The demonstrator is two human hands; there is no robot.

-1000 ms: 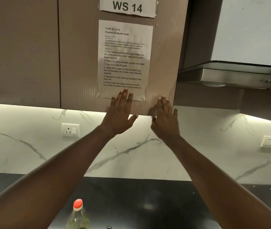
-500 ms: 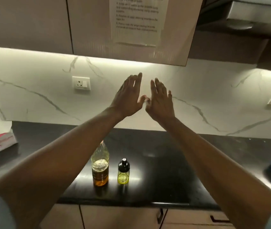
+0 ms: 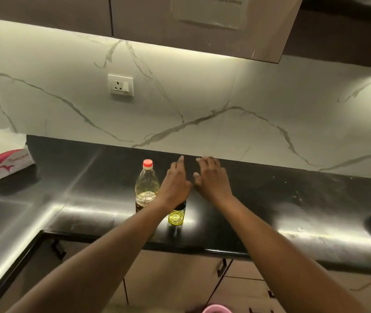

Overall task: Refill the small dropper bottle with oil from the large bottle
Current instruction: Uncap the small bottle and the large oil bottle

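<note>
Black desk (image 3: pixel 270 199), shiny. Big bottle (image 3: pixel 146 188) upright on it, red cap (image 3: pixel 147 163) on. Small bottle (image 3: pixel 176 216) just right of big bottle, kept close for easy pouring, maybe. Left hand (image 3: pixel 176 184) and right hand (image 3: pixel 211 179) flat, empty, side by side, right of big bottle, likely ready to grab. No pouring yet.

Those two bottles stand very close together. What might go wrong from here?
The left hand is open near the small dropper bottle, its wrist hiding the top; a careless reach might tip it. The large bottle stands close beside it, so lifting one may bump the other. Spilled oil would hardly show on the black counter.
</note>
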